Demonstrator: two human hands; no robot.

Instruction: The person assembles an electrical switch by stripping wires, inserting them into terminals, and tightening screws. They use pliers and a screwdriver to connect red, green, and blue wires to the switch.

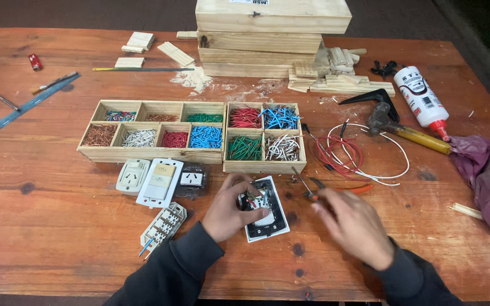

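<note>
Left hand (231, 207) grips the switch module (265, 208), fingers curled over its upper left edge; module lies face-down, wired back exposed, on the wooden table (58, 226) near its front edge, centre. Right hand (351, 225) is closed on a thin tool (303, 182), tip pointing up-left just beside the module's upper right corner; hand blurred, so finger detail unclear. Stacked plank boxes (267, 37) at table rear. Long compartment tray (151, 131) holds sorted wire cuttings, with a smaller four-cell tray (263, 136) touching its right end. Purple cloth (486, 175) at right edge. Hammer (406, 129) and glue bottle (423, 99) right rear. Red-and-white wire coil (350, 154) near the small tray. Three socket plates (161, 180) left of the module, terminal strip (163, 225) below them.
</note>
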